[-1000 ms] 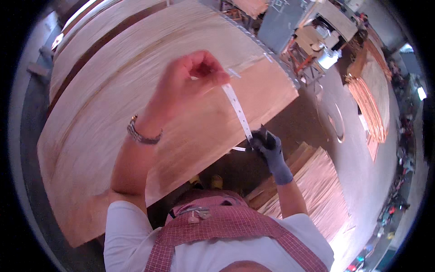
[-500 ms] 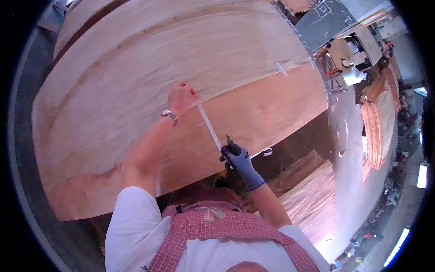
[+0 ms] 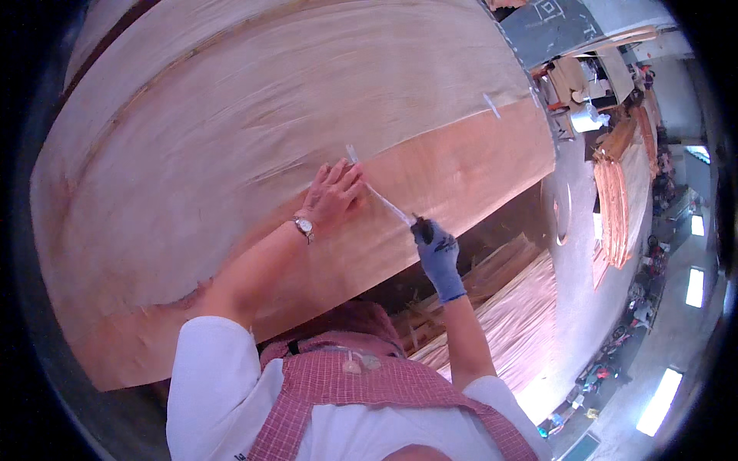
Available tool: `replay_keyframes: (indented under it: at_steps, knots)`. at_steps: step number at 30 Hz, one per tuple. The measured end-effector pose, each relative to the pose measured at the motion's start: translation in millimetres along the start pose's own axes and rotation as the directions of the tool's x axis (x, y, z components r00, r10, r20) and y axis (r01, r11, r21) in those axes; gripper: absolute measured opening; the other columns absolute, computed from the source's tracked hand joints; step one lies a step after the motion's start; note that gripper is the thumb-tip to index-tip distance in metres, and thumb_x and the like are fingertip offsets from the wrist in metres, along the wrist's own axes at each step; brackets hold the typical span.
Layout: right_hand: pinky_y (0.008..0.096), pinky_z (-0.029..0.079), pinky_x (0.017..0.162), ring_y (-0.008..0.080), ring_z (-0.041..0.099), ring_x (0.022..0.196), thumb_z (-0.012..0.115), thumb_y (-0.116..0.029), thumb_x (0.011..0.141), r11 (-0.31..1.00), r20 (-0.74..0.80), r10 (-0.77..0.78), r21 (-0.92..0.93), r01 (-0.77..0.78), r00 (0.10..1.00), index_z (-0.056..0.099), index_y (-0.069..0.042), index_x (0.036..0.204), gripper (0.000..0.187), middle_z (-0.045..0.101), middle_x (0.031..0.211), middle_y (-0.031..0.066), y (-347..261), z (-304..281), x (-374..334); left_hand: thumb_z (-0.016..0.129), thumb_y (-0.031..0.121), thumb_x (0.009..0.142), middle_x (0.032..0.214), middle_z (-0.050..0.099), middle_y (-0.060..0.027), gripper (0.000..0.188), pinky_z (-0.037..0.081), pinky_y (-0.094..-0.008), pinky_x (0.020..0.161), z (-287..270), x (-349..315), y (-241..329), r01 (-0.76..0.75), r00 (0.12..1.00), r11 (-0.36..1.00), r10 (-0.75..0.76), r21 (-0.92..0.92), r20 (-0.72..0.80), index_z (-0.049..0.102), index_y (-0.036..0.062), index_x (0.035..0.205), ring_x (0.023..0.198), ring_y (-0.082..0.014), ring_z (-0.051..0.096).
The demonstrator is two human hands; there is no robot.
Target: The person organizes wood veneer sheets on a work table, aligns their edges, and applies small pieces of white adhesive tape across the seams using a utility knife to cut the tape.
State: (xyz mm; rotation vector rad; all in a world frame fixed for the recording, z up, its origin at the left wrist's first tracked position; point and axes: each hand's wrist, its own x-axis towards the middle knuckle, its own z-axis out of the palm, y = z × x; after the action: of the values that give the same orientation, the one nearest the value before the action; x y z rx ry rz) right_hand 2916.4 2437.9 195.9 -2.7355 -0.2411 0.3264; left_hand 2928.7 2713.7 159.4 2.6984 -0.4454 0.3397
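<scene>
My bare left hand (image 3: 334, 192), with a watch at the wrist, lies fingers flat on a strip of white perforated tape (image 3: 390, 206). The strip crosses the seam between a pale wood veneer sheet (image 3: 254, 131) and a redder veneer sheet (image 3: 469, 157); its far end sticks out past my fingertips. In a blue-grey glove with dark fingers, my right hand (image 3: 438, 250) is closed on the strip's near end, pulling it fairly straight above the redder sheet. Whether a tool is also in that hand is hidden now.
Another short piece of white tape (image 3: 492, 106) lies across the seam farther right. Below the sheet's front edge is a stack of veneer (image 3: 507, 307). More veneer bundles (image 3: 611, 211) stand at the right, and a dark grey board (image 3: 550, 31) lies at the far right.
My left hand has gone from a pinch at the tape's far end to lying flat on the tape, nearer me. My right hand has moved right and slightly away from me. The view has shifted a little.
</scene>
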Motion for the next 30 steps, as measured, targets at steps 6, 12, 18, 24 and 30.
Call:
replay_keyframes:
  at_steps: [6,12,18,24,30]
  knots:
    - [0.0448,0.050,0.063,0.0350,0.064,0.072,0.063,-0.027,0.086,0.966,-0.162,-0.087,-0.256,0.044,0.983,0.060,-0.010,0.089,0.018,0.066,0.083,0.0146,25.5,-28.0,-4.4,0.064,0.028,0.083,0.139,0.048,-0.0022,0.040,0.032,-0.0507,0.105,6.9,-3.7,-1.4,-0.021,1.000,1.000,0.021,0.022,-0.018,0.058,0.0135,0.120,0.131,-0.0275,0.041]
    - [0.0337,0.048,0.055,0.0209,0.063,0.064,0.070,-0.025,0.084,0.978,0.287,0.068,0.169,-0.120,0.956,0.066,-0.009,0.095,0.020,0.067,0.076,0.0072,72.4,-74.8,-100.7,0.062,0.030,0.084,0.143,0.043,-0.0045,0.051,0.023,-0.0529,0.111,5.1,-11.1,-4.4,0.046,0.998,0.995,-0.041,-0.093,0.055,0.049,0.0168,0.132,0.137,-0.0291,0.033]
    - [0.0203,0.041,0.050,0.0048,0.056,0.060,0.069,-0.018,0.088,0.625,0.700,0.187,0.457,-0.633,0.690,0.068,-0.006,0.099,0.016,0.062,0.073,-0.0018,-78.3,-94.0,-148.0,0.066,0.023,0.081,0.145,0.041,-0.0097,0.059,0.017,-0.0529,0.116,-25.9,-93.5,7.6,-0.082,0.995,0.994,0.085,-0.070,0.047,0.046,0.0155,0.136,0.138,-0.0284,0.031]
    - [0.0235,0.045,0.048,0.0085,0.060,0.064,0.067,-0.014,0.089,0.479,0.550,0.009,0.731,-0.486,0.835,0.065,-0.002,0.105,0.021,0.066,0.079,0.0042,-224.5,-33.8,-139.2,0.068,0.026,0.079,0.148,0.037,-0.0130,0.068,0.019,-0.0508,0.116,-89.6,-274.8,3.7,0.273,0.962,0.961,-0.273,-0.039,-0.008,0.042,0.0066,0.138,0.139,-0.0305,0.031]
    - [0.0204,0.039,0.045,0.0075,0.051,0.050,0.066,-0.022,0.090,0.409,0.524,-0.037,0.784,-0.466,0.851,0.063,-0.004,0.106,0.025,0.063,0.074,0.0044,-340.7,59.3,-113.3,0.065,0.023,0.081,0.148,0.033,-0.0169,0.071,0.021,-0.0472,0.116,-117.7,-331.4,-29.8,0.334,0.941,0.921,-0.339,-0.198,0.012,0.034,0.0015,0.141,0.140,-0.0315,0.029]
